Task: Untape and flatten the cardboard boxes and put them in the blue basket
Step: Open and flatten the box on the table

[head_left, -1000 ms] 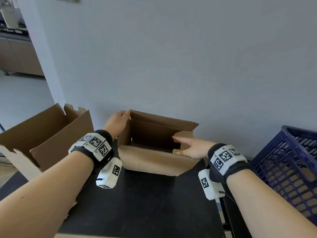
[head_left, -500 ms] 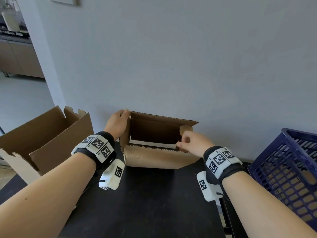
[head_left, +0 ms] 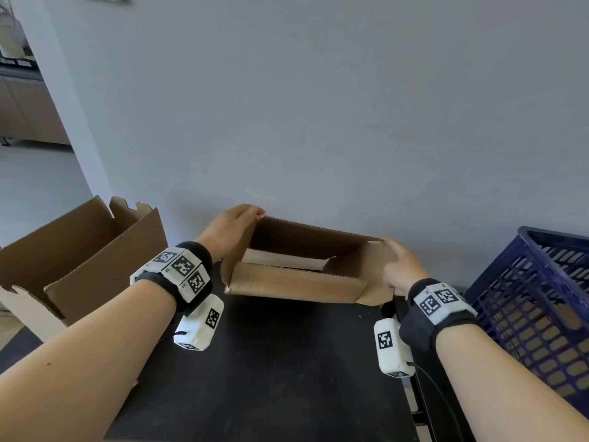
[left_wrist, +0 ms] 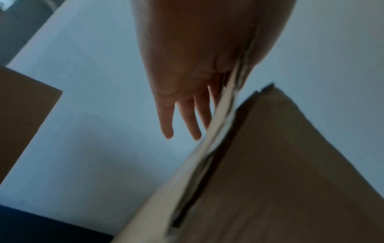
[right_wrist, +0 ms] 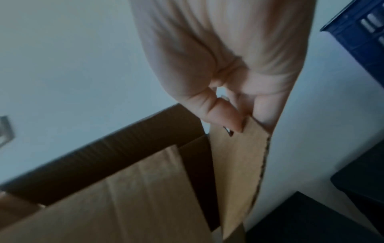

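Note:
An open brown cardboard box (head_left: 296,279) stands at the back of the black table (head_left: 271,362), against the wall, its opening facing me. My left hand (head_left: 234,228) holds its upper left corner; in the left wrist view the box wall (left_wrist: 270,164) sits between thumb and straight fingers (left_wrist: 187,118). My right hand (head_left: 400,266) pinches the right end flap (right_wrist: 239,156) between thumb and forefinger, and the flap is swung outward. The blue basket (head_left: 541,240) stands just right of that hand.
A second, larger open cardboard box (head_left: 95,250) sits at the table's left edge. The grey wall runs right behind both boxes. The basket's blue mesh corner (right_wrist: 357,32) shows in the right wrist view, close to my right hand.
My right hand left the inside of the box, took the right end flap and pulled it out to the right. My left hand stayed on the left corner.

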Motion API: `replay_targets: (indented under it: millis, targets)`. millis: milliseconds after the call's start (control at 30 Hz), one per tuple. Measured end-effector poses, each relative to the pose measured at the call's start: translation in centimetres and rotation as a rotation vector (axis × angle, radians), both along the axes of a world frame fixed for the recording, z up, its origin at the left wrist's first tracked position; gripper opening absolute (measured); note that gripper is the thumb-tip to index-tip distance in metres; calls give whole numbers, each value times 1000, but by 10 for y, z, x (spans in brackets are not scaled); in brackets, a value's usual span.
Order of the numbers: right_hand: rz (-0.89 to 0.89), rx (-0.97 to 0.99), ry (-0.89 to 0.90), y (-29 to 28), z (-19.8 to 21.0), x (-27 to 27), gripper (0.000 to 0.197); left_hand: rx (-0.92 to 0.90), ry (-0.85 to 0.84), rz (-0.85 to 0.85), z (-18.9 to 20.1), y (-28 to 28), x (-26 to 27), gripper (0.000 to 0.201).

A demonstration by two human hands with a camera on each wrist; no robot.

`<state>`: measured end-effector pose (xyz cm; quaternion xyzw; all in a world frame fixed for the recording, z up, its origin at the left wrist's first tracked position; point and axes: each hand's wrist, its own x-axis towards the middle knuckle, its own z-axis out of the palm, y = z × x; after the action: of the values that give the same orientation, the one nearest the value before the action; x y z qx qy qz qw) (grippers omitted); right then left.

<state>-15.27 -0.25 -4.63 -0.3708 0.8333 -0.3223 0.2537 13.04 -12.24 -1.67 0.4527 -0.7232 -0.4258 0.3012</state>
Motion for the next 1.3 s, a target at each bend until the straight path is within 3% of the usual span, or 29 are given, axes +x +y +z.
replay_targets:
  millis: [100, 200, 300, 367, 433, 500, 600, 700, 767, 867, 933, 1033, 1133, 1200, 1300]
  targets:
    - [49, 105, -145, 7, -1, -4, 60, 108, -240, -261, -12, 11, -9, 33]
    - [-46, 4, -284, 12, 6, -7, 39, 259, -404, -461, -21, 24, -21, 36]
    - [-302, -172, -517, 23, -4, -15, 32, 392, -480, -541, -28, 35, -32, 47]
    - [-410, -187, -692, 33, -15, -20, 31, 495, -496, -568, -38, 38, -35, 65]
    - [-483, -145, -738, 40, -28, -23, 41, 545, -522, -536, -48, 39, -38, 86]
    - [-518, -60, -623, 43, -43, -22, 48, 501, -594, -474, -56, 37, -43, 89]
    - [-509, 143, -412, 47, -66, -17, 77, 314, -718, -434, -68, 36, -47, 65]
    - [-483, 265, -317, 57, -80, -4, 100, 317, -767, -400, -83, 40, -46, 58]
    - [-410, 370, -152, 62, -93, 1, 121, 351, -779, -333, -99, 39, -43, 49]
    - [-149, 478, 169, 60, -106, 4, 111, 412, -743, -200, -125, 34, -40, 65]
    - [65, 521, 278, 53, -111, 6, 97, 414, -737, -85, -141, 32, -39, 68]
    - [318, 510, 265, 40, -117, 19, 93, 416, -664, 131, -160, 30, -39, 72]
    - [527, 541, 258, 26, -132, 40, 102, 488, -626, 183, -176, 31, -39, 84]
    - [590, 626, 305, 21, -148, 46, 109, 571, -573, 244, -187, 32, -40, 93]
    - [573, 711, 313, 21, -167, 40, 115, 545, -587, 318, -199, 30, -41, 85]
